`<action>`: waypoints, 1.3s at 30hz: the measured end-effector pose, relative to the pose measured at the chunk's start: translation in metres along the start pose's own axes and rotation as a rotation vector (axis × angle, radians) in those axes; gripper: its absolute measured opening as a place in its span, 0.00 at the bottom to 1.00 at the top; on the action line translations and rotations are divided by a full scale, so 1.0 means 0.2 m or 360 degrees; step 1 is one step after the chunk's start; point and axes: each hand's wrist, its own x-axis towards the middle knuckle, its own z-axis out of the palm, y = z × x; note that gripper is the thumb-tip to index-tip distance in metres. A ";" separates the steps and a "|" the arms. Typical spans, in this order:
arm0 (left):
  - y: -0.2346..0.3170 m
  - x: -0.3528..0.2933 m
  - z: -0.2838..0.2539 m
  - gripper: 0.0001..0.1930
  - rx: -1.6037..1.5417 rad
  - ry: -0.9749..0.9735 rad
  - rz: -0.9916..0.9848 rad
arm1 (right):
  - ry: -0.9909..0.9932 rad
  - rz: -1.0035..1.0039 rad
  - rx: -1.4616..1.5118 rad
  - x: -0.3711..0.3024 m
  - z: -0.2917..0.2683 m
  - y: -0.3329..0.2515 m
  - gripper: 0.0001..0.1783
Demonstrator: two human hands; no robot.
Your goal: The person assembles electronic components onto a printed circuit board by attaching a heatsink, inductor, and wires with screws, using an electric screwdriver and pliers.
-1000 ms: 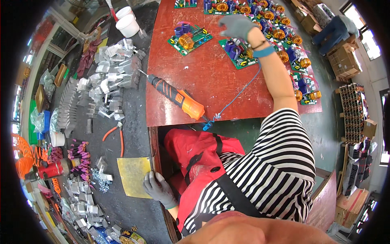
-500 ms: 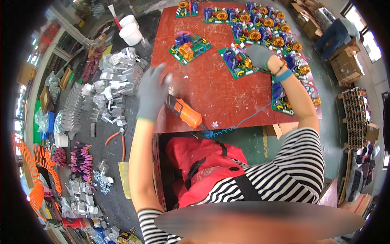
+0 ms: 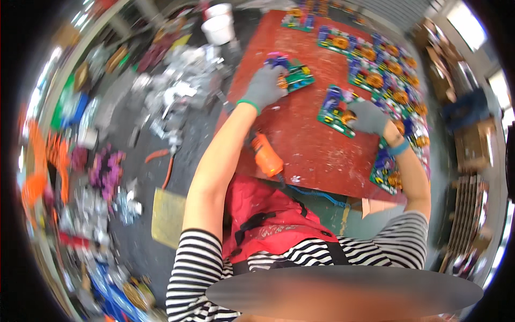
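head view: the left hand (image 3: pixel 264 88), in a grey glove, is laid on a green circuit board (image 3: pixel 292 75) at the far left of the red worktop (image 3: pixel 311 139); half a second ago this hand was hovering over the orange electric screwdriver (image 3: pixel 266 155), which is now left lying near the worktop's front edge, untouched. its fingers are curled over the board's near edge, so the board appears to be gripped. the right hand (image 3: pixel 367 117), also gloved, is kept on a second green circuit board (image 3: pixel 337 111) nearer the middle, its fingers closed down on the board's right end, much as before. the change is judged to mean that the tool has been passed over and that both boards are now being handled at once. more boards with orange coils (image 3: pixel 394 80) are laid in rows along the right side. a white bucket (image 3: pixel 220 27) is seen beyond the worktop, and metal parts (image 3: pixel 171 99) are heaped on the floor to the left.
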 end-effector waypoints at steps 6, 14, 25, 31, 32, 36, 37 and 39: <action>0.17 -0.64 -0.53 0.25 -0.0215 0.0665 0.0049 | 0.0089 0.0247 0.0265 0.05 0.01 -0.21 0.24; 0.29 -2.04 -0.76 0.24 0.0321 0.0803 -0.0677 | 0.0426 -0.0056 0.0736 0.29 -0.24 -0.85 0.17; 0.32 -2.78 -0.73 0.25 0.0546 0.0739 -0.1431 | -0.0149 -0.1133 0.0219 0.41 0.25 -2.22 0.22; 0.35 -2.94 -0.75 0.26 0.0536 0.0677 -0.1513 | -0.0107 -0.1155 0.0195 0.39 0.43 -2.36 0.23; 0.35 -2.95 -0.76 0.25 0.0525 0.0668 -0.1515 | -0.0089 -0.1139 0.0220 0.41 0.44 -2.38 0.23; 0.28 -2.91 -0.78 0.23 0.0507 0.0719 -0.1417 | -0.0039 -0.1135 0.0237 0.55 0.48 -2.46 0.23; 0.26 -2.90 -0.78 0.23 0.0509 0.0716 -0.1431 | -0.0039 -0.1131 0.0231 0.58 0.48 -2.47 0.23; 0.23 -2.87 -0.80 0.24 0.0497 0.0671 -0.1416 | -0.0073 -0.1115 0.0205 0.60 0.48 -2.49 0.24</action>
